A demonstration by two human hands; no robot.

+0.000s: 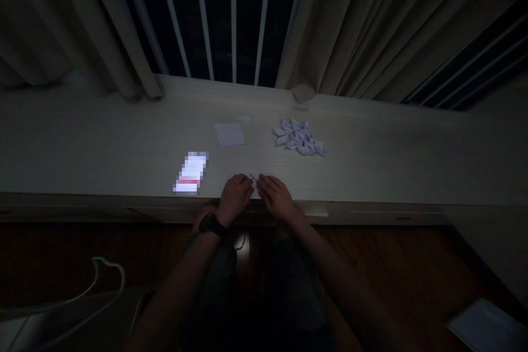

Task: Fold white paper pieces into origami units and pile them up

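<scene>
Head view: a small white paper piece (253,176) is held near the front edge of the ledge (379,165), pinched between the curled, nearly closed fingers of the left hand (236,196) and right hand (277,197). Beyond, a white paper square (230,135) and clustered folded paper shapes (297,136) are seen.

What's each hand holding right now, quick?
Left hand: closed, holding the left side of a small white paper.
Right hand: closed, holding its right side.
</scene>
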